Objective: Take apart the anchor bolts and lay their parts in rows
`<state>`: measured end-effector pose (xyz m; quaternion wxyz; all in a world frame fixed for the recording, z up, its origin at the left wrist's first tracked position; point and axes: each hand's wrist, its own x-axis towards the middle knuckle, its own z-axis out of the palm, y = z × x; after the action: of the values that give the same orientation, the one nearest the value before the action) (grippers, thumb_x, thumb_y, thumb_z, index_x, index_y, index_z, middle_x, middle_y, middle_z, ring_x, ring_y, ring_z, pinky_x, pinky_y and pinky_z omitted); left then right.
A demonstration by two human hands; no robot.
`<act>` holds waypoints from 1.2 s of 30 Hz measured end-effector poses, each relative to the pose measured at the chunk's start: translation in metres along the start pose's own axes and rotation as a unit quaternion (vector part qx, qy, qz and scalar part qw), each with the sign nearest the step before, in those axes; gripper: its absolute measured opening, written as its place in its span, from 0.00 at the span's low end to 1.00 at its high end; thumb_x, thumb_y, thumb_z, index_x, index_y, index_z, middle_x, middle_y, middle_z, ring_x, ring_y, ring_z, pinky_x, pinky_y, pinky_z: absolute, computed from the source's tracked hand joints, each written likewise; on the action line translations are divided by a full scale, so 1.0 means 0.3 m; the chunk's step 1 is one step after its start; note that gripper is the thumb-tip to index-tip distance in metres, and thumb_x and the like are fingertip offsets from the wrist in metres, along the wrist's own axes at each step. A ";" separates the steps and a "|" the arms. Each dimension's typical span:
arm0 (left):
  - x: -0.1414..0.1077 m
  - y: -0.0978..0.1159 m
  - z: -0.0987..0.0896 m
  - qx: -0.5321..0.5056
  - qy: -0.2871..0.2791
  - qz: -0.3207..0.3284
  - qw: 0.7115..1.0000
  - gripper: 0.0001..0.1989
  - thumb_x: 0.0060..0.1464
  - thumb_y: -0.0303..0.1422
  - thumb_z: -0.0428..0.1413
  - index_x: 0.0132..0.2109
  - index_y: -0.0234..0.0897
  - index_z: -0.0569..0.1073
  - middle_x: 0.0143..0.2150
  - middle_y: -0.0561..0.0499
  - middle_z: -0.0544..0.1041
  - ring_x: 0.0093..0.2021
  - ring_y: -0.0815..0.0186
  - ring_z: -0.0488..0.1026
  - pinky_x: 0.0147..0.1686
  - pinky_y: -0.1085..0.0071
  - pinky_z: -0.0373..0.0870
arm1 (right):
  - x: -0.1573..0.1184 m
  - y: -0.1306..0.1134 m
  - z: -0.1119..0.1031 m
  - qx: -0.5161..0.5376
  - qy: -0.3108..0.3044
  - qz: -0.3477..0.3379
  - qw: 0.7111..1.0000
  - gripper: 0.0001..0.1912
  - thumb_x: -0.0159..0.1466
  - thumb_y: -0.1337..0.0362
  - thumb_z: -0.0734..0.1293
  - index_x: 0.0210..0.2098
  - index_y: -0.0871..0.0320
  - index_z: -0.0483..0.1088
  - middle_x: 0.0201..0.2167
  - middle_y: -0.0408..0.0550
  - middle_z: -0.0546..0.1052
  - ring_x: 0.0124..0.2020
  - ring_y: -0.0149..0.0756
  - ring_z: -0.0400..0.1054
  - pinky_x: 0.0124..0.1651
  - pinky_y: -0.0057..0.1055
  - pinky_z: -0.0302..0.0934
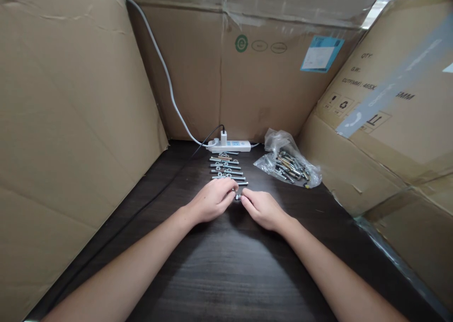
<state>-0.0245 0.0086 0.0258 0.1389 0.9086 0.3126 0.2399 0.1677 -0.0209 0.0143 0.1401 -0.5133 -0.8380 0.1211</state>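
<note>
My right hand (262, 209) is closed in a pinch, thumb against finger, with a small silver metal nut (237, 197) at its fingertips. Anything further inside that grip is hidden. My left hand (213, 199) faces it from the other side, fingers curled and thumb tip beside the nut. A tiny shiny bit shows at the left fingertips, too small to name. Just beyond both hands lie several long metal bolts (231, 172) in a row of near-parallel lines, with washers and nuts (219, 174) among them. Part of the nearest bolt is covered by my left hand.
A clear plastic bag (278, 140) of assorted bolts lies at the back right. Behind the row is a white power strip (244, 146) with a plugged-in charger. A black cable (155, 195) crosses the dark table on the left. Cardboard boxes (191, 77) wall three sides.
</note>
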 end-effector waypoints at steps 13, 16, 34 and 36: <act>-0.002 -0.003 0.005 -0.007 -0.019 0.000 1.000 0.06 0.58 0.28 0.47 0.39 0.37 0.67 0.36 0.50 0.71 0.38 0.65 0.67 0.39 0.69 0.64 | -0.003 0.000 -0.004 0.047 0.010 -0.005 0.999 0.11 0.67 0.61 0.54 0.32 0.57 0.63 0.27 0.43 0.72 0.27 0.31 0.63 0.31 0.26 0.49; -0.002 -0.008 0.010 0.004 -0.033 -0.005 0.999 0.08 0.61 0.31 0.45 0.39 0.37 0.68 0.36 0.50 0.72 0.38 0.64 0.67 0.39 0.69 0.63 | -0.005 0.000 -0.007 0.049 0.021 -0.003 0.999 0.12 0.67 0.60 0.55 0.29 0.57 0.62 0.25 0.42 0.70 0.25 0.30 0.61 0.30 0.26 0.47; -0.002 -0.008 0.014 0.009 -0.042 -0.008 0.999 0.10 0.62 0.31 0.43 0.37 0.37 0.69 0.35 0.52 0.73 0.37 0.65 0.68 0.39 0.69 0.62 | -0.007 -0.003 -0.008 0.073 0.033 -0.004 0.997 0.10 0.63 0.58 0.59 0.41 0.52 0.67 0.26 0.40 0.74 0.24 0.32 0.65 0.29 0.25 0.51; -0.001 -0.002 0.007 -0.007 -0.028 -0.012 1.000 0.08 0.60 0.29 0.45 0.40 0.37 0.68 0.37 0.51 0.73 0.38 0.65 0.68 0.39 0.69 0.63 | -0.007 -0.004 -0.008 0.067 0.038 -0.004 0.997 0.09 0.63 0.59 0.60 0.40 0.53 0.67 0.26 0.41 0.74 0.24 0.32 0.66 0.29 0.25 0.51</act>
<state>-0.0240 0.0085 0.0238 0.1568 0.9103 0.3174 0.2147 0.1685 -0.0230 0.0168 0.2065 -0.5037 -0.8240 0.1571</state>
